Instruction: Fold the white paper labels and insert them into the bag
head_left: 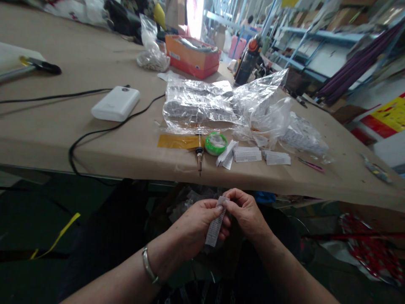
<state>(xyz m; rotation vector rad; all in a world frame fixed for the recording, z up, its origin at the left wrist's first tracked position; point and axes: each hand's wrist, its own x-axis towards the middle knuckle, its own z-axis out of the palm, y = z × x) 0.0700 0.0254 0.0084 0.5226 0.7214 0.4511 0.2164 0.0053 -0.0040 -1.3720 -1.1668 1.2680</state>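
A narrow printed paper label [214, 229] hangs slantwise between my hands, below the table's front edge. My left hand [202, 219] grips it with the thumb on its face and the fingers behind. At its upper end, the thumb and forefinger of my right hand [245, 209] pinch it. Similar labels lie on the table in a fanned bundle [227, 155], a middle stack [247, 154] and a right stack [277, 158]. Left of them are a round green tin [215, 143] and a soldering iron [199, 157], its tip pointing toward me.
A crumpled clear plastic bag [202, 103] spreads behind the labels. Left stand a white power bank [116, 104] and a black cable [91, 134]. Pink tweezers [311, 164] and cutters [376, 169] lie right. An orange box [193, 57] stands behind. Paper scraps [186, 202] sit below the edge.
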